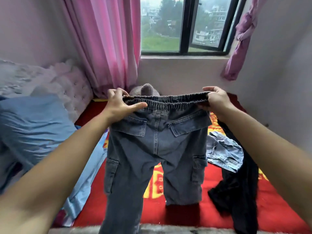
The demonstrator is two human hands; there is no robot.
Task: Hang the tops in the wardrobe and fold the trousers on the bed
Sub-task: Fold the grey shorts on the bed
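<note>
Red-covered bed (185,215) fills my view. Over its middle, grey cargo trousers (152,149) hang by the waistband. My left hand (118,105) grips one waistband end, thumb extended; my right hand (217,100) pinches the other, fingers curled.

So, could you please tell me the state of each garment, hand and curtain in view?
Grey trousers: held up by the waistband, unfolded, legs hanging.
Left hand: grips waistband.
Right hand: grips waistband.
Light blue jeans: crumpled on the bed.
Black garment: crumpled on the bed.
Right curtain: knotted up.
</note>
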